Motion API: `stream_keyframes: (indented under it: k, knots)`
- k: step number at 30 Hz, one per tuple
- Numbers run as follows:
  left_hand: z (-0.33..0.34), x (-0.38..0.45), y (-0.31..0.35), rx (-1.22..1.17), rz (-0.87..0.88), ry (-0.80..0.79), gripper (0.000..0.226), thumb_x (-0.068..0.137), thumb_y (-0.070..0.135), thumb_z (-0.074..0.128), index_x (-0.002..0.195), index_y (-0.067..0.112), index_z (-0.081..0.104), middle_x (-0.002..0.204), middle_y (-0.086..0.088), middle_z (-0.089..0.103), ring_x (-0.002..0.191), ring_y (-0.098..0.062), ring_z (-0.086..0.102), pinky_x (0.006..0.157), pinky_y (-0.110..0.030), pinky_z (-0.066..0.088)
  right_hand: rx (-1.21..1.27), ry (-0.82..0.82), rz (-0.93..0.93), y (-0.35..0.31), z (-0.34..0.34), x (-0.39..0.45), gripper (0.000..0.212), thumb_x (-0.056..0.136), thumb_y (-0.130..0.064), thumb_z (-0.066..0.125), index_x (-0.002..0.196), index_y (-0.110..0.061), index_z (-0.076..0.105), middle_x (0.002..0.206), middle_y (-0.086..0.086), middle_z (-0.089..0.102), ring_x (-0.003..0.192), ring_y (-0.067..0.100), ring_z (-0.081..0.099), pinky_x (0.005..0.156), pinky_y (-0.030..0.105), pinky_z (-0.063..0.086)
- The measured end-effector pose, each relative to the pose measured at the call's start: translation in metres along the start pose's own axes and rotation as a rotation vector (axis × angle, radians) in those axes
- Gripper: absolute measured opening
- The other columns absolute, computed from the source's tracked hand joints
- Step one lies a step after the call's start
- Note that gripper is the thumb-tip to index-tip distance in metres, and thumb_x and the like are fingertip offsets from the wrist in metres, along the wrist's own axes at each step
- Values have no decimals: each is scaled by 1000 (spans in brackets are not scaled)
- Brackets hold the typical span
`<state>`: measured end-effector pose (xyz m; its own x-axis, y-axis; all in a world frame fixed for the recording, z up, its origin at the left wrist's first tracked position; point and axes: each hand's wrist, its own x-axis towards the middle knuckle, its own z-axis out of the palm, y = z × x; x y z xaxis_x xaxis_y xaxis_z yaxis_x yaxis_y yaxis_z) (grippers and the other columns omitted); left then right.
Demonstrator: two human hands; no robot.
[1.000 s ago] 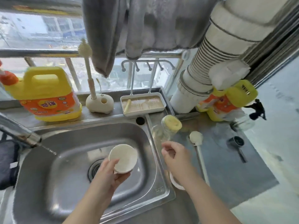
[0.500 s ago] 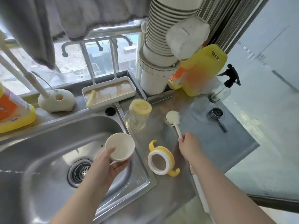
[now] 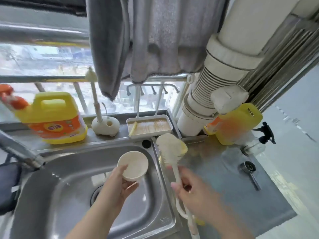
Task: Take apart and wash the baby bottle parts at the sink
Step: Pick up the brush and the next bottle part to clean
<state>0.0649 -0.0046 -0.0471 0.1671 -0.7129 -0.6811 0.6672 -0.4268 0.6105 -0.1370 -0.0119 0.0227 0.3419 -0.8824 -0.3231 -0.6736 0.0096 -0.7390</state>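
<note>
Here the left hand (image 3: 119,185) grips the cream cap (image 3: 133,165) mouth-up over the sink (image 3: 51,195), likely for scrubbing. The right hand (image 3: 195,192) clasps the bottle brush (image 3: 170,149) by its handle, head raised beside the cap.

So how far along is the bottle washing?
Early. Done: cap is off, held by the left hand over the sink. In hand: cap and brush, gripped by the right hand. Left: scrubbing it; other parts aren't clearly visible.
</note>
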Motion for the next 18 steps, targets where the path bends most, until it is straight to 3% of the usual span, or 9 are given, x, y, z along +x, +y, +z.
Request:
stream_keyframes:
  k: [2, 5, 7, 10, 14, 18]
  knots:
    - [-21, -2, 9, -72, 25, 42, 20, 96, 20, 48, 113, 12, 54, 111, -20, 58, 89, -28, 61, 72, -35, 51, -40, -95, -60, -22, 19, 9, 51, 95, -27, 50, 107, -74, 34, 66, -14, 56, 62, 1, 53, 68, 15, 46]
    - [-63, -6, 20, -156, 89, 107, 29, 95, 21, 49, 122, 10, 54, 119, -19, 59, 85, -25, 63, 72, -35, 52, -154, -201, -116, -48, 49, 24, 55, 99, -24, 43, 119, -71, 22, 73, -15, 50, 66, -1, 50, 68, 11, 41]
    - [-93, -13, 27, -178, 147, 167, 31, 95, 21, 49, 124, 11, 53, 122, -18, 59, 90, -25, 62, 77, -37, 51, -199, -227, -142, -60, 72, 33, 53, 100, -29, 41, 127, -68, 19, 86, -15, 52, 83, 3, 54, 75, 14, 40]
    - [-129, -22, 36, -204, 212, 208, 30, 96, 22, 47, 123, 10, 53, 126, -20, 57, 98, -26, 60, 88, -46, 49, -357, -273, -234, -76, 105, 41, 47, 99, -46, 32, 120, -78, 4, 108, -14, 60, 106, 12, 57, 86, 24, 43]
    - [-155, -33, 44, -190, 249, 192, 18, 96, 24, 48, 111, 22, 58, 111, -11, 62, 96, -24, 61, 85, -45, 51, -614, -352, -390, -97, 143, 58, 49, 102, -38, 28, 132, -70, 6, 119, -3, 62, 110, 21, 56, 83, 28, 41]
    - [-162, -37, 51, -140, 226, 176, 26, 95, 32, 52, 119, 22, 57, 115, -11, 62, 100, -28, 64, 86, -50, 54, -906, -446, -443, -125, 178, 77, 63, 95, -18, 39, 144, -51, 16, 125, 2, 56, 115, 27, 53, 82, 33, 40]
